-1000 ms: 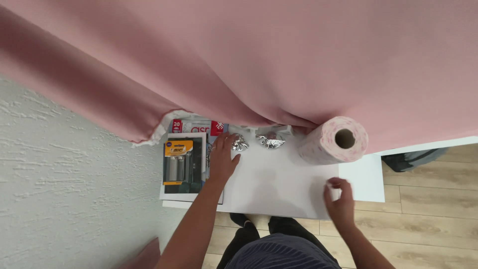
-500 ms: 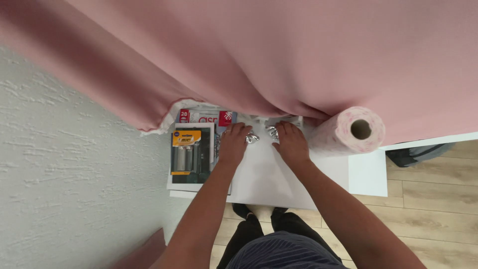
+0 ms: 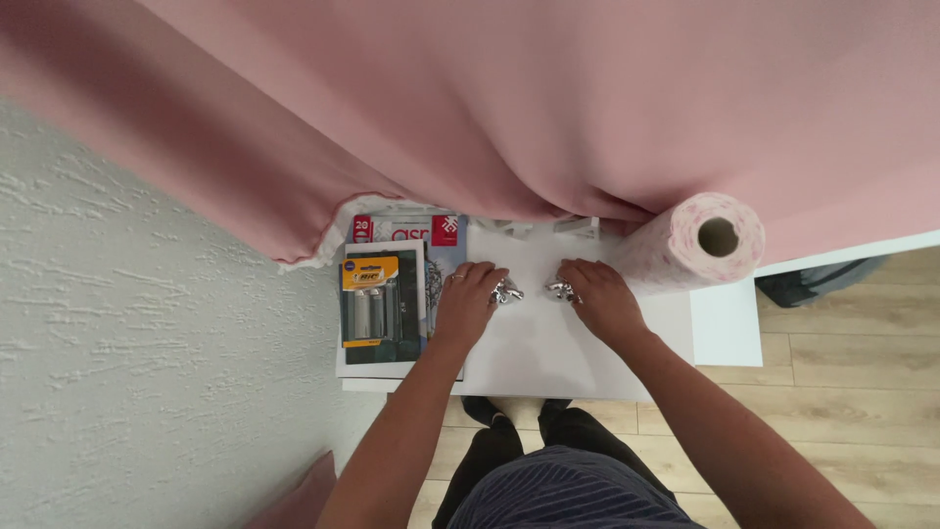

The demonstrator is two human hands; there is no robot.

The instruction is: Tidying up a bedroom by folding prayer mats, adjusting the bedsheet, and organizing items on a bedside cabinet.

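While each hand pinches one crumpled foil ball, left hand [image 3: 468, 306] on the left foil ball [image 3: 506, 291] and right hand [image 3: 599, 299] on the right foil ball [image 3: 561, 290], both at 12 o'clock on the worktop [image 3: 548, 358], they look light and crushable; hold sides gently.

Bare white tabletop [image 3: 548, 343] lies open between and in front of the hands; the heavy pink curtain [image 3: 548, 108] overhangs the far edge; the pink-patterned paper towel roll [image 3: 690, 245] blocks the right; a blister pack of lighters [image 3: 370, 304] on stacked papers [image 3: 431, 245] fills the left.

Single head-worn view, looking steeply down — close over white table [image 3: 720, 333]
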